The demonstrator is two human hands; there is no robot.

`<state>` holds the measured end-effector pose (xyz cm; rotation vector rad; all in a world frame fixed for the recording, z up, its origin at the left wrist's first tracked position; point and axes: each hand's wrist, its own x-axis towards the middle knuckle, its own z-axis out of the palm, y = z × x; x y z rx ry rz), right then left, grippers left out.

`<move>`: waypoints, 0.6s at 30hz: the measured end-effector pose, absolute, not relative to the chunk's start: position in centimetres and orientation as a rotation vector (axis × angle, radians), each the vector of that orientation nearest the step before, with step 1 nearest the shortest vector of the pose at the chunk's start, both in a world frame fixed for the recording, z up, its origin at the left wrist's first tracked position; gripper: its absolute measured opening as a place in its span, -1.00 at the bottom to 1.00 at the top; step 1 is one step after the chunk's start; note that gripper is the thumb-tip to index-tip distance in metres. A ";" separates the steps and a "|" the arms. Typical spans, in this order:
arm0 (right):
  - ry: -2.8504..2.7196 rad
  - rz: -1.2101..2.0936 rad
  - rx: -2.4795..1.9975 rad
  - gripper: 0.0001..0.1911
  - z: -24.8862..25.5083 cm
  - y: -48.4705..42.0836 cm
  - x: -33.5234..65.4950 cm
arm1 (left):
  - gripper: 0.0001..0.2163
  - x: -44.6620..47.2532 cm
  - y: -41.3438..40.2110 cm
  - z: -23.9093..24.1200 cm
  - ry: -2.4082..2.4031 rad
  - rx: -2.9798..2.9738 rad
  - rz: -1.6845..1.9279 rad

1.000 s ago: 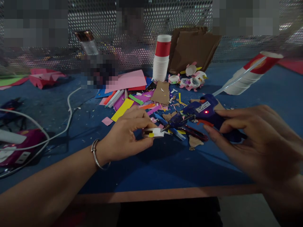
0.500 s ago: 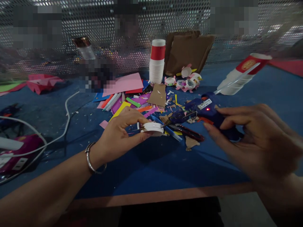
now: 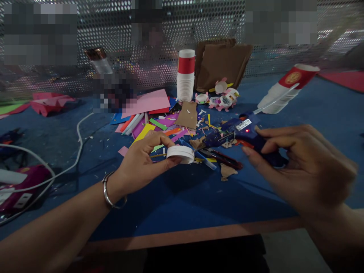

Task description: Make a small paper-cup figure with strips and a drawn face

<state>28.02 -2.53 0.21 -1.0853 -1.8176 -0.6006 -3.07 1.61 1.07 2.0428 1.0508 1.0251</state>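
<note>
Between thumb and fingers, my left hand (image 3: 146, 157) pinches a small round white paper cup piece (image 3: 181, 153), its rim side-on above the table. My right hand (image 3: 304, 163) is wrapped round a blue hot glue gun (image 3: 241, 132) with a lit red light and an orange trigger. A clear glue stick (image 3: 277, 98) pokes out of its back end. The gun's nozzle meets the right edge of the white piece, or is very near it. Below the gun lie dark red-handled scissors (image 3: 227, 158) and a blue pen (image 3: 206, 161).
Paper scraps and a cardboard piece (image 3: 187, 115) litter the blue table (image 3: 159, 212). Behind stand stacked paper cups (image 3: 186, 76), small paper-cup animals (image 3: 223, 100) and cardboard sheets (image 3: 223, 66). Another cup stack (image 3: 287, 89) leans at right. A white cord (image 3: 81, 142) runs to a purple power strip (image 3: 25, 189).
The white piece has turned a little in my left hand, showing more of its side. Both hands and the glue gun appear slightly further left, as does the whole scene.
</note>
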 end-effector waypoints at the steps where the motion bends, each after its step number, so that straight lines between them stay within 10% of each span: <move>1: -1.824 -0.601 -1.081 -0.67 0.2 -2.5 28.0 | -0.81 -3.1 1.6 1.0 1.048 2.049 1.035; 18: -1.868 -0.619 -1.062 -0.67 0.2 -2.6 28.0 | -0.85 -3.0 1.6 1.2 1.030 2.075 0.989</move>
